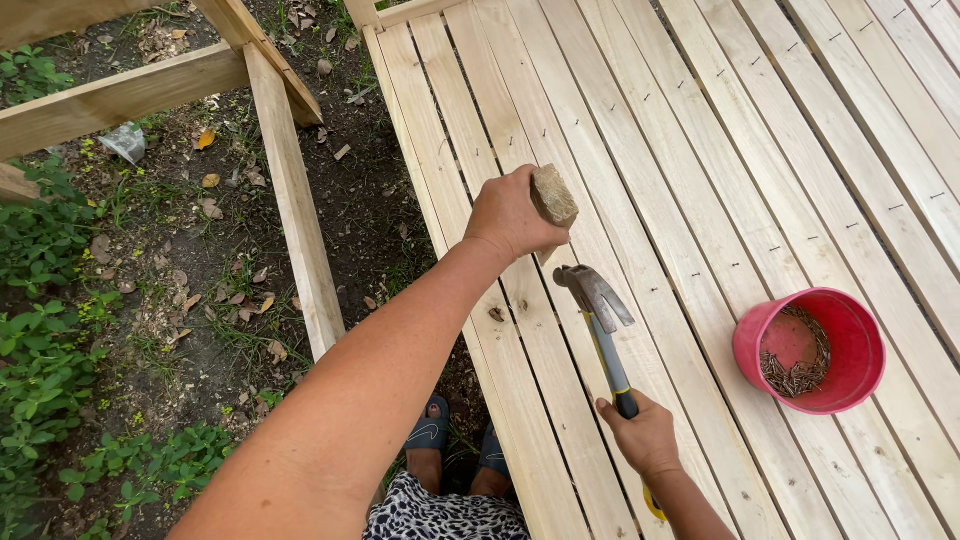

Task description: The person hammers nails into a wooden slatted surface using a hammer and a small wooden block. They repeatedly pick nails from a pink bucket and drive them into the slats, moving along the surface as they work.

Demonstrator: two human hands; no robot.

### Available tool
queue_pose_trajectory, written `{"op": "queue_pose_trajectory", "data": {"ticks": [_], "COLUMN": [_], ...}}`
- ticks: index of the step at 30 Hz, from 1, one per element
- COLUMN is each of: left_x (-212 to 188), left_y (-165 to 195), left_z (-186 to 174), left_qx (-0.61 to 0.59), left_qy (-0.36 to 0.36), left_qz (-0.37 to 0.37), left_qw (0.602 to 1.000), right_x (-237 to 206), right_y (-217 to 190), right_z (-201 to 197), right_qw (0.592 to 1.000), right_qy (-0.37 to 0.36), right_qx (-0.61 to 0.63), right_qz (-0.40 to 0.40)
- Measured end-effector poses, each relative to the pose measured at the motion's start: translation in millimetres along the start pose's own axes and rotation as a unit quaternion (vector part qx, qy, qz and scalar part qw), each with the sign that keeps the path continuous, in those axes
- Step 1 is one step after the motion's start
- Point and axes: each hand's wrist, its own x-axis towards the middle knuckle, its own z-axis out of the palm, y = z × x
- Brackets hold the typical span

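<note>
the left hand (pixel 508 215) is closed around a small pale wooden block (pixel 553 195), pressing it to the light slatted plank deck (pixel 700 150). just below it, the right hand (pixel 645 435) grips a steel claw hammer (pixel 596 300) by its blue handle. right of both sits a red plastic bucket of nails (pixel 812 350).

We see a red bucket (pixel 810 350) of nails (pixel 800 375) on pale slatted decking (pixel 700 150); bare timber framing (pixel 295 210) left, over dirt with dry leaves (pixel 200 250); green weeds (pixel 40 350) at edge.
</note>
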Motion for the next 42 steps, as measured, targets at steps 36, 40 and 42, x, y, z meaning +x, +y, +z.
{"op": "queue_pose_trajectory", "data": {"ticks": [36,40,42], "left_x": [0,0,3], "left_y": [19,16,16], "left_z": [26,26,24], "left_qx": [0.01,0.015,0.008], "left_qy": [-0.04,-0.032,-0.022], "left_qz": [0.001,0.009,0.024], "left_qw": [0.999,0.999,0.999], "right_x": [-5,9,7], "right_y": [56,56,55], "right_z": [15,14,8], "right_qw": [0.997,0.99,0.994], "right_qy": [0.071,-0.022,-0.004], "right_qx": [0.026,-0.101,-0.079], "right_qz": [-0.023,0.1,0.074]}}
